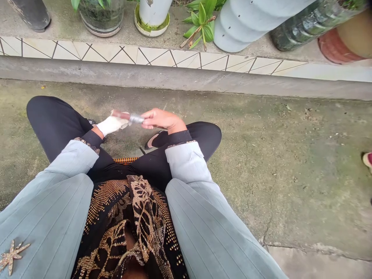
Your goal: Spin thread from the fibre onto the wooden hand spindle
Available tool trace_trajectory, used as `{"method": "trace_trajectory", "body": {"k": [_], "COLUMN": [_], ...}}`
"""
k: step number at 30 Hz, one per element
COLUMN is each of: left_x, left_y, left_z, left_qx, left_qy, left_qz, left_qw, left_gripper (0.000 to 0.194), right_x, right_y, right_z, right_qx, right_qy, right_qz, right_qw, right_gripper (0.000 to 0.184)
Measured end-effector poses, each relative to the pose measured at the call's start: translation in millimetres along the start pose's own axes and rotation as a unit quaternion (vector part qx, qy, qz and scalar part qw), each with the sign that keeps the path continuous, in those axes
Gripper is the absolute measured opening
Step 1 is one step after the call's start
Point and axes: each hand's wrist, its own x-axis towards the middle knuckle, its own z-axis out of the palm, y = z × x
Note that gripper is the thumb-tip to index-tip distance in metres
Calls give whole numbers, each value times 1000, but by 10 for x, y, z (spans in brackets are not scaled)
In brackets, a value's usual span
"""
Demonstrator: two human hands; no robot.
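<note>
My left hand (112,124) wears a white glove and is closed round one end of a small reddish-brown tool with a shiny metal middle (129,116). My right hand (161,118) is bare and pinches the tool's other end with its fingertips. Both hands meet above my knees, which are in black trousers. The tool is blurred and I cannot name it more exactly. My grey-blue sleeves fill the lower part of the view.
A mossy concrete floor (290,162) stretches to the right. A tiled ledge (162,58) runs across the back with several pots and a small green plant (202,23) on it. A red shoe tip (367,159) shows at the right edge.
</note>
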Motion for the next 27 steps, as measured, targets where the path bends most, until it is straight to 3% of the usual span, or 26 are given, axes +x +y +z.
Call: {"method": "trace_trajectory", "body": {"k": [2,4,6,10,14,16,20,24,27], "left_x": [3,-8,-28,-67,-81,-83,-101,-116,-91], "left_y": [-54,-82,-67,59,154,167,173,159,116], "left_z": [17,32,41,51,63,65,52,2,-57], "left_qx": [-95,-119,-94,-25,36,54,83,104,89], "left_qy": [32,32,6,-32,-32,-28,-36,-18,17], "left_qz": [-26,-42,-48,-21,10,25,50,33,21], "left_qw": [995,991,994,999,999,998,995,994,996], "left_gripper": [32,31,27,24,27,28,27,28,27], "right_x": [-69,-88,-62,62,182,227,300,393,422], "right_y": [-20,-23,1,132,293,345,357,302,257], "right_z": [-91,-150,-177,-208,-268,-285,-213,-27,101], "right_qx": [75,102,103,81,21,-59,-283,-418,-435], "right_qy": [181,314,382,419,421,416,374,252,77], "right_qz": [-67,-69,-48,-10,40,83,187,254,268], "right_qw": [978,941,917,904,906,904,863,835,856], "right_gripper": [43,43,41,30,20,18,23,26,22]}}
